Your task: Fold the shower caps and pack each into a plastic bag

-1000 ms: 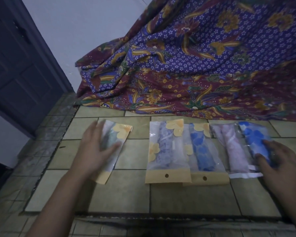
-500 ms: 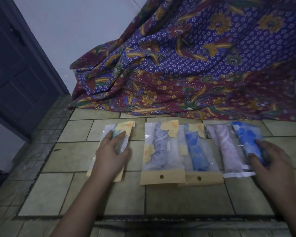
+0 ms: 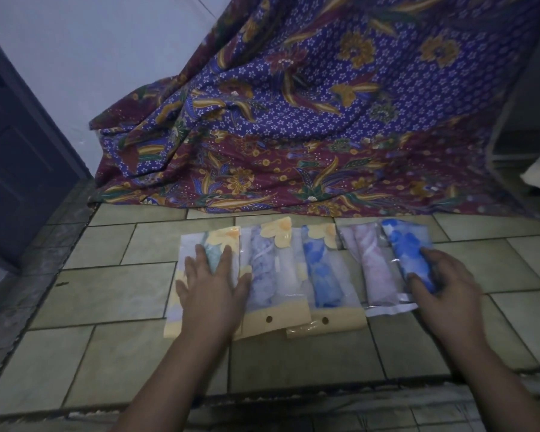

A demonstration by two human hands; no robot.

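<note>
Shower caps (image 3: 320,269), folded, five, each in its own clear plastic bag, lie in one row on the beige tiled floor (image 3: 113,294).

Left hand (image 3: 211,291): flat, fingers straight and spread, pressing on the flower-printed bag with the teal cap (image 3: 189,247). Just right of it, at the thumb: flower-printed bag with the lilac cap (image 3: 262,275), then flower-printed bag with the bright blue cap (image 3: 340,285) (their tan headers overlap).

Right hand (image 3: 446,288): fingers and thumb curled round the near end of the plain bag with the dark blue cap (image 3: 409,254). Just left of it: plain bag with the pink cap (image 3: 374,275).

Beyond both hands: purple-and-maroon batik cloth (image 3: 293,120), draped down to the floor.
</note>
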